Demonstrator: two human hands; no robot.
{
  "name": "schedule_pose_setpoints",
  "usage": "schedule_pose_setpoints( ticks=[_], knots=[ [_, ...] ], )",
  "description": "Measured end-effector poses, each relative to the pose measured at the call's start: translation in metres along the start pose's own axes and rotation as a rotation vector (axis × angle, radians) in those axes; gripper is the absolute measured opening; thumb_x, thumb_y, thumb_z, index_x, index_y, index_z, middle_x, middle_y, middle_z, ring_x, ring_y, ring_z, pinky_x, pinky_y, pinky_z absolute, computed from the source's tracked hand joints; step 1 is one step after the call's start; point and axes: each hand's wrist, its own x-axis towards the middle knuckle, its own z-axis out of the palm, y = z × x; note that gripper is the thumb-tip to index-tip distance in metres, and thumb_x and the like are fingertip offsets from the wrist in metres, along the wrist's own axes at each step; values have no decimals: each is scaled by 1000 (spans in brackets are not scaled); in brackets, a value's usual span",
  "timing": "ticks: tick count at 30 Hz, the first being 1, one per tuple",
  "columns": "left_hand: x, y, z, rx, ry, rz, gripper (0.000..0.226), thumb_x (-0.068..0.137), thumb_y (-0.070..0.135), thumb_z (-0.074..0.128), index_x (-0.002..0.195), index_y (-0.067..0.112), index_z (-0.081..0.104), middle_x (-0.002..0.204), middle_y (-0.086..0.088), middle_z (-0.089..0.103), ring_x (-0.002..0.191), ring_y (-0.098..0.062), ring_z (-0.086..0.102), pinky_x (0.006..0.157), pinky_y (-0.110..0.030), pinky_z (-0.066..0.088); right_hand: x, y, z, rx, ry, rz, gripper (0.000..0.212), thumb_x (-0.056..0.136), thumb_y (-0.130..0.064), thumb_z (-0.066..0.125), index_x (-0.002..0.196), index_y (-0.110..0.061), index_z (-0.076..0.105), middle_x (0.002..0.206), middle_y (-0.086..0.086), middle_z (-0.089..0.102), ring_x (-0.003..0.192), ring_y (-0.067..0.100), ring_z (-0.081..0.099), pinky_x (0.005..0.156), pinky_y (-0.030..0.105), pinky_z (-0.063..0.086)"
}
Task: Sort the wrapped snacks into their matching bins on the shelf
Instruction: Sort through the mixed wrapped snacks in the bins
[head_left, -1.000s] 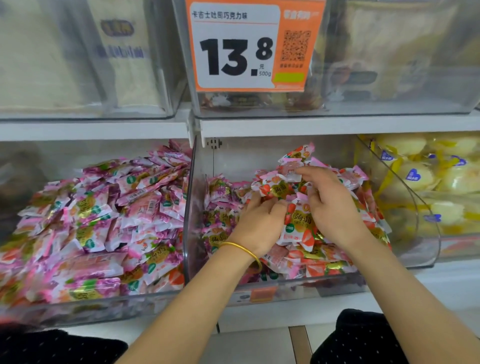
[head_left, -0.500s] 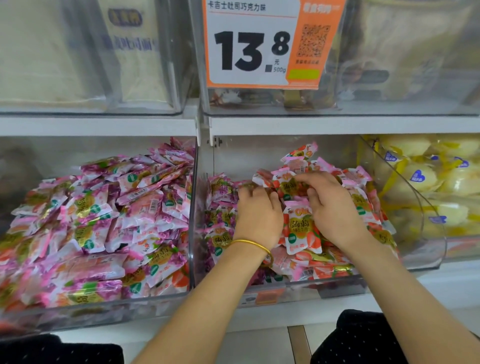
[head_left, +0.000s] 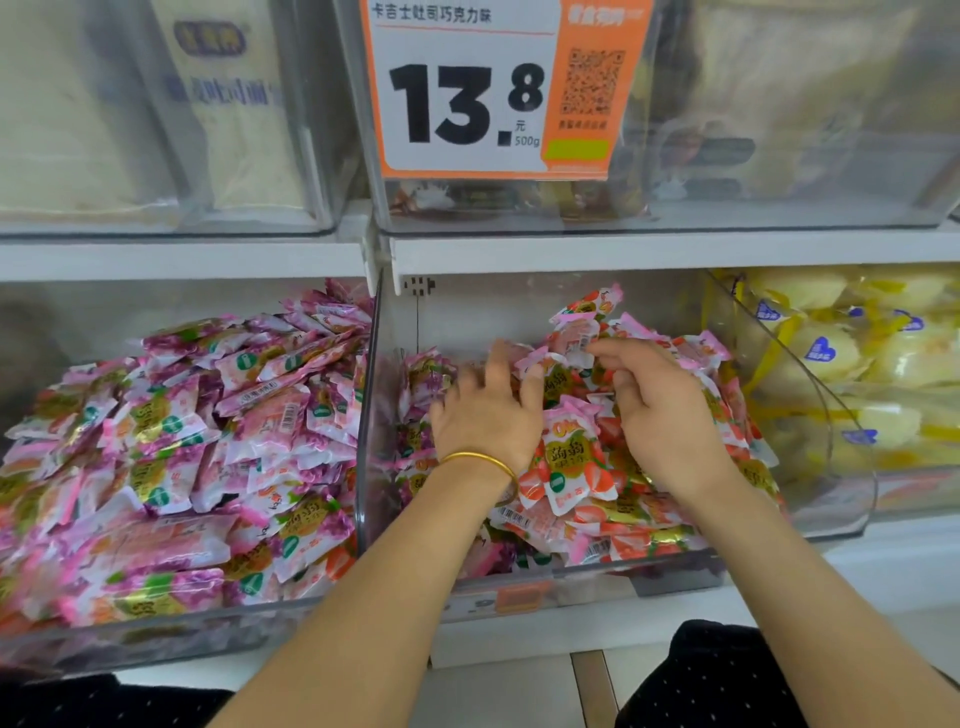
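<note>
Dozens of wrapped snacks (head_left: 569, 457) fill the middle bin (head_left: 519, 592), with strawberry ones heaped on its right and purple packs (head_left: 418, 376) on its left (likely strays from the left bin (head_left: 156, 639)). The left hand (head_left: 483, 421) lies flat on the pile, fingers spread, gripping nothing. The right hand (head_left: 665, 415) curls at a packet's edge; whether it pinches cannot be told. The packets look light, slick and crinkly, best pinched by a crimped end.
</note>
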Motion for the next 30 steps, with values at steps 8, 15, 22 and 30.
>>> schedule_pose_setpoints(
  ticks=[8, 15, 22, 30],
  knots=[
    [2, 2, 6, -108, -85, 92, 52, 98, 47, 22, 148, 33, 18, 156, -4, 21, 143, -24, 17, 118, -47, 1, -3, -2, -5, 49, 26, -6, 40, 93, 8, 38, 124, -7, 57, 121, 9, 59, 112, 16, 53, 90, 6, 31],
    [-8, 32, 12, -579, -168, 162, 46, 100, 43, 25, 145, 40, 23, 154, 1, 15, 144, -20, 11, 118, -40, 11, -2, 0, -8, 39, 39, 0, 38, 92, 9, 40, 120, -7, 60, 120, 10, 60, 111, 15, 52, 89, 2, 30],
    [-11, 40, 22, -712, -213, 149, 71, 83, 69, 17, 145, 37, 26, 156, 7, 20, 145, -15, 11, 117, -49, 14, -1, 1, -9, 52, 84, 52, 34, 95, 3, 38, 120, -5, 61, 119, 10, 62, 113, 18, 53, 89, 9, 31],
    [-18, 35, 11, -833, -115, 78, 62, 94, 55, 20, 145, 22, 31, 155, -3, 25, 143, -18, 20, 118, -44, 16, 2, 1, -5, -32, 71, 17, 40, 88, 14, 39, 118, -1, 61, 118, 15, 62, 113, 26, 54, 89, 6, 28]
  ],
)
